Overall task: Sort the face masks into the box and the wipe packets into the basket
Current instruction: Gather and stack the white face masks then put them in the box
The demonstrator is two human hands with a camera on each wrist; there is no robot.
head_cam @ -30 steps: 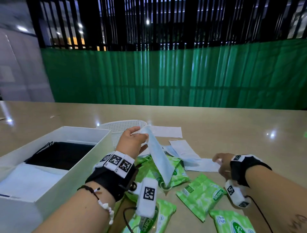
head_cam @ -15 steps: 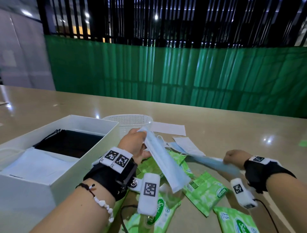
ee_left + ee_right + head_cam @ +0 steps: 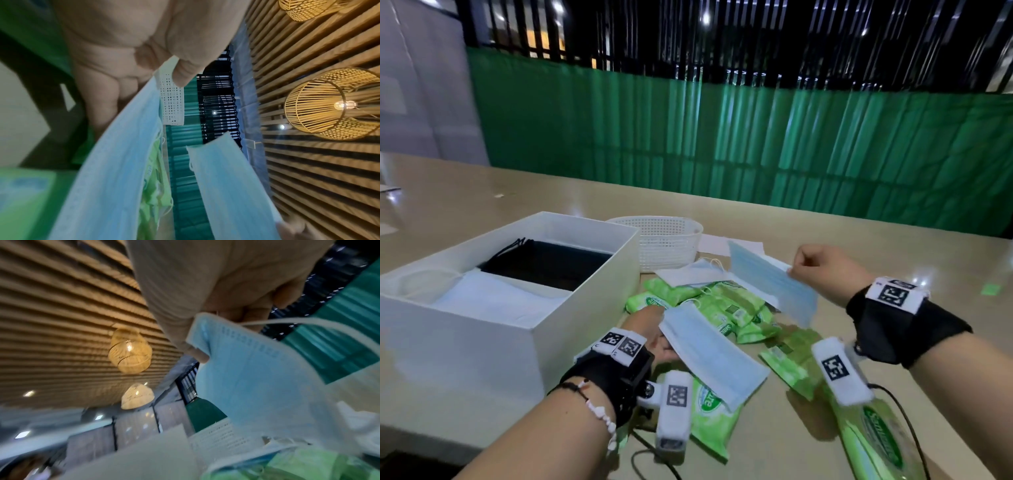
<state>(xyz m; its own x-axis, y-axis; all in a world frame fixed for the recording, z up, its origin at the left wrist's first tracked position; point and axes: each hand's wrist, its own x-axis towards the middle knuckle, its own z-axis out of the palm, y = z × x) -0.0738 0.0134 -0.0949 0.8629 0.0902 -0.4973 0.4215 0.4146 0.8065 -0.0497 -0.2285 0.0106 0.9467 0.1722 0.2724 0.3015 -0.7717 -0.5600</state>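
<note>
Tabletop: masks (one each) in hands.

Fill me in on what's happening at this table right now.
A person is sorting. The left hand holds one blue face mask low over the green wipe packets, next to the white box. The right hand pinches a second blue mask, lifted. The basket stands behind the pile.
</note>
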